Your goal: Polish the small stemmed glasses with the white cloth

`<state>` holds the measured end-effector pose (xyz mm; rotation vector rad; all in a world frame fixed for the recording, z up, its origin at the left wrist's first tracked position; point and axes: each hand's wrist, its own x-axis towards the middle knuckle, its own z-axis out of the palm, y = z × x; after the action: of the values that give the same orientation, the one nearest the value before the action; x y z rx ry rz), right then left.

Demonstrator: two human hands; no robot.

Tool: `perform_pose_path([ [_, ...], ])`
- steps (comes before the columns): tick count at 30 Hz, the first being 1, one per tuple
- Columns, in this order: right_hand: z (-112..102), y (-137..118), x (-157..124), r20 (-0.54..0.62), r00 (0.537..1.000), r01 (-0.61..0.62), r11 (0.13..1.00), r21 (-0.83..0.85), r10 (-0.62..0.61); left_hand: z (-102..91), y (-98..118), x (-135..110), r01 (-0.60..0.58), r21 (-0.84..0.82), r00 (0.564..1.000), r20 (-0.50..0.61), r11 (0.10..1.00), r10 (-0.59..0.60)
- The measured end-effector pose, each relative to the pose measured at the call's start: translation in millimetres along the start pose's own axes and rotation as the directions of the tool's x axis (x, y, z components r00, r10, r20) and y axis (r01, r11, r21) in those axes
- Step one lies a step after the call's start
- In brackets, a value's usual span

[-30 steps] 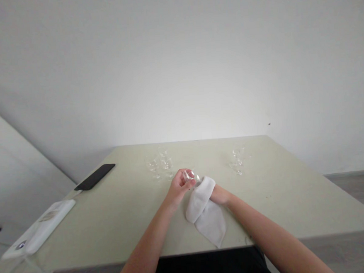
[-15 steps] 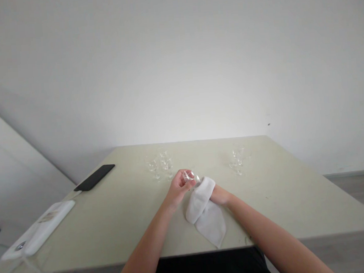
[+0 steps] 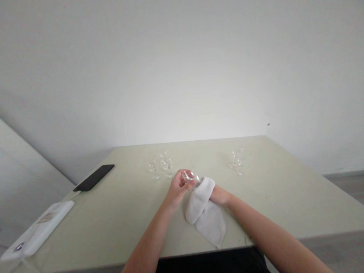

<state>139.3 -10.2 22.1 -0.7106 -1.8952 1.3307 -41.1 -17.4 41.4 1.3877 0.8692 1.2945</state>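
My left hand (image 3: 179, 185) is closed around a small clear stemmed glass (image 3: 188, 176), held tilted over the table with its foot toward the right. A white cloth (image 3: 202, 199) is draped over the fingers of my right hand (image 3: 219, 195) and hangs down toward the table's front edge. The cloth touches or nearly touches the glass's foot. My right fingers are hidden under the cloth, closed on it. Beyond my left hand stands a group of clear stemmed glasses (image 3: 165, 162). Farther right is another group of clear glasses (image 3: 238, 161).
The pale table (image 3: 282, 187) reaches back to a white wall. A black flat object (image 3: 94, 178) lies along its left edge. Nearer on that side sits a white device (image 3: 39, 229) with a cable. Small dark marks show on the tabletop by my right forearm.
Almost nothing differs. Both hands, the glass and the cloth hold nearly the same place; the view has shifted very slightly.
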Motion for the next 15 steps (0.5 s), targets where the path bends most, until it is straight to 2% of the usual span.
perform_pose_path([
  [15,-1.1,4.7,1.8,0.018,0.999,0.048,0.998,-0.043,-0.047,2.1,3.0,-0.8,0.002,-0.004,1.000,-0.015,1.000,-0.002],
])
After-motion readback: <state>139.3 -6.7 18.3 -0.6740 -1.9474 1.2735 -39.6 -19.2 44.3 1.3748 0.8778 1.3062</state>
